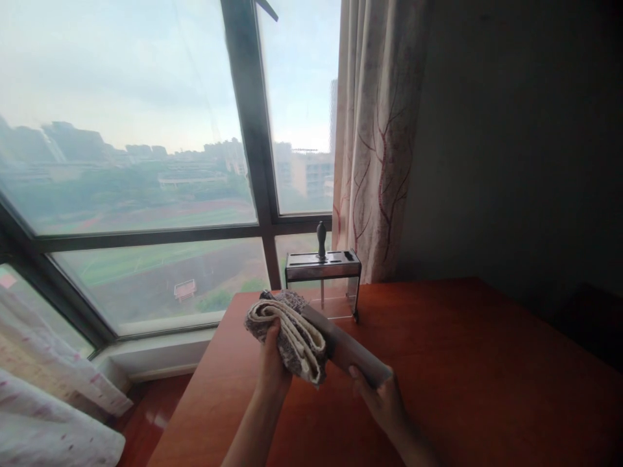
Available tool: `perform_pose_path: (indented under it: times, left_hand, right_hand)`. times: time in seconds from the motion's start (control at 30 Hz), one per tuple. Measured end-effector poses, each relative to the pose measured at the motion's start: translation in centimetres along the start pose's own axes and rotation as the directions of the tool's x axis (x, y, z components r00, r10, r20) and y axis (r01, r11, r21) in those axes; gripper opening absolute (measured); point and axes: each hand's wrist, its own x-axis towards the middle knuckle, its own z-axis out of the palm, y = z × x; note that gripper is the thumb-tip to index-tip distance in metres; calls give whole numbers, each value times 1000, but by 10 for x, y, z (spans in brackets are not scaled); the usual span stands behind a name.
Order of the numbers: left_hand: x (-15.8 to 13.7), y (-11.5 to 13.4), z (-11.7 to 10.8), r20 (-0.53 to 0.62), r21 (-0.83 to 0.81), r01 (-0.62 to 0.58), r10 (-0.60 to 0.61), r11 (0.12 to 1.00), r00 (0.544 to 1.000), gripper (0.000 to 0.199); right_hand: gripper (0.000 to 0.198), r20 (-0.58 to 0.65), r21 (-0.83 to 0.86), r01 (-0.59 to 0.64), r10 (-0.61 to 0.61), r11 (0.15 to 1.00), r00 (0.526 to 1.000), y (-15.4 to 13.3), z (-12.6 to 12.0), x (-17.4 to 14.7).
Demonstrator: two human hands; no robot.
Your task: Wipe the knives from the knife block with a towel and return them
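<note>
My left hand [273, 363] grips a folded grey-and-white cloth [287, 331], its thumb pressed on the layered folds. In my right hand [382, 395] is a kitchen knife with a broad grey blade [353, 347]; the handle is hidden in my fingers. The blade's far end meets the cloth's right side, and whether the cloth wraps round it I cannot tell. Both are held above the reddish-brown table [438, 344]. Just beyond them stands a knife block [324, 264] with a metal top and clear sides, holding one upright knife with a dark handle [321, 240].
Large windows [146, 162] with dark frames rise behind and left of the table. A patterned curtain [377, 149] hangs behind the knife block, and another curtain [53, 415] is at the lower left. A dark wall [501, 143] stands to the right.
</note>
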Motion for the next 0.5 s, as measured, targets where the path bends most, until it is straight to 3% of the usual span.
perform_pose_path:
  times: [0.1, 0.27, 0.5]
  left_hand:
    - [-1, 1, 1, -2, 24, 3, -2, 1000, 1000, 21]
    - [8, 18, -7, -25, 67, -102, 104, 993, 994, 23]
    - [23, 44, -17, -81, -89, -170, 163, 981, 983, 17]
  right_hand:
    - [38, -11, -15, 2, -2, 1000, 1000, -1, 0, 0]
    - [37, 107, -56, 135, -128, 989, 986, -12, 2, -1]
    - [42, 187, -92, 207, -187, 974, 964, -21, -4, 0]
